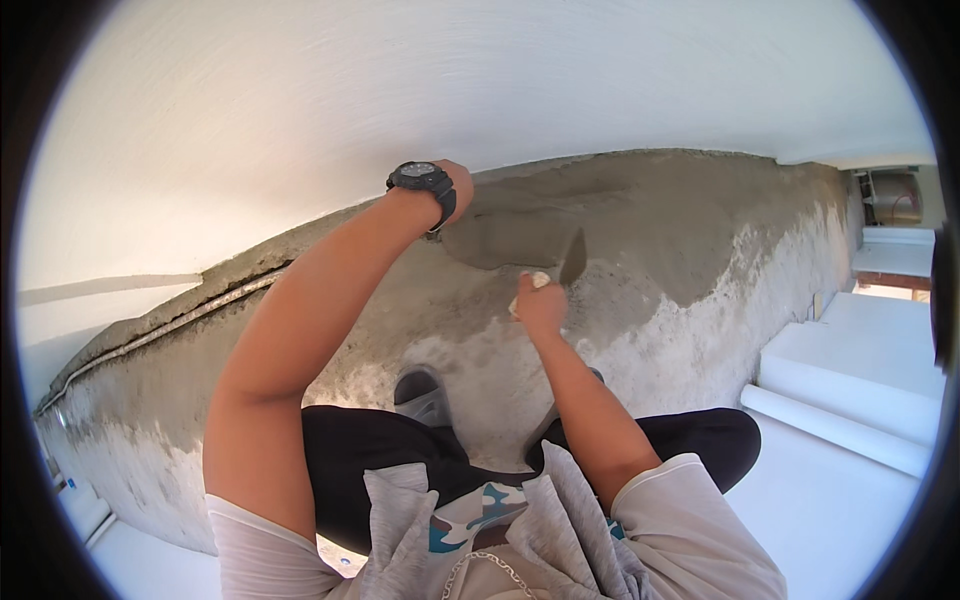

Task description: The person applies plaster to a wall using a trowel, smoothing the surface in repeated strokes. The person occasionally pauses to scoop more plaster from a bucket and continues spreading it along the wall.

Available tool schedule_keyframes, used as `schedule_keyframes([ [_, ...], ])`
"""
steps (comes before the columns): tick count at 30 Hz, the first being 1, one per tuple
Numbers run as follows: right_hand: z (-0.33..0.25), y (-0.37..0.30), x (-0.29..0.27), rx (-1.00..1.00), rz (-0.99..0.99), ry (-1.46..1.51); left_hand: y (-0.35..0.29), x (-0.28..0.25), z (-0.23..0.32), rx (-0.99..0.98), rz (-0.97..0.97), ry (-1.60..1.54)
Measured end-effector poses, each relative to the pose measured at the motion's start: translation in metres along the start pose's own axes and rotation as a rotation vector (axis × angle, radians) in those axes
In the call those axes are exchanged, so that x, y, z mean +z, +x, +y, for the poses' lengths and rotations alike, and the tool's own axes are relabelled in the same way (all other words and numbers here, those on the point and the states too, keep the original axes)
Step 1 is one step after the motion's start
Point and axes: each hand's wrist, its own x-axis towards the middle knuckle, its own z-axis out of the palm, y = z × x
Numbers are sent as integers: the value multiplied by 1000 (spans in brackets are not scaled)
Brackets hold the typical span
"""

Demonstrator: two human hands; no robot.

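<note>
My right hand (541,306) is closed round the pale handle of a trowel. The trowel's grey blade (573,257) stands tilted over the wet cement (515,228), which is smoothed dark grey near the wall. At the foot of the white wall, my left hand (459,188) is up against the wall's lower edge, with a black watch (420,178) on the wrist. Its fingers are turned away from view, so I cannot see whether they hold anything.
The curved white wall (500,80) borders the cement strip. A thin pipe (190,322) runs along its foot at left. White steps (850,370) stand at right, beside dry, whitish concrete (690,350). My sandalled foot (424,398) rests close behind the wet patch.
</note>
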Motion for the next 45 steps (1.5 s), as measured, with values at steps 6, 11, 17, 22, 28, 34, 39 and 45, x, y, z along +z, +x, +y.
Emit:
schedule_keyframes([
  [6,-2,-32,35,-120,-39,-111,15,8,16,91,86,31],
  [11,-40,-70,88,-342,-267,-58,13,7,13,74,98,-29],
  [17,-5,-7,-5,-626,-371,-550,0,18,-22,68,80,-38],
  [22,36,46,-75,-1033,-521,-869,-4,62,-58,-8,-135,-20],
  [28,3,32,-23,-981,-440,-780,-8,108,-90,-67,-343,38],
  [34,-26,29,-1,-931,-397,-739,-1,117,-85,-35,-443,137],
  [39,-9,28,-11,-1001,-416,-721,-8,99,-101,-31,-214,24],
  [45,11,78,-37,-714,-158,-410,-39,116,-114,-95,-84,-69],
])
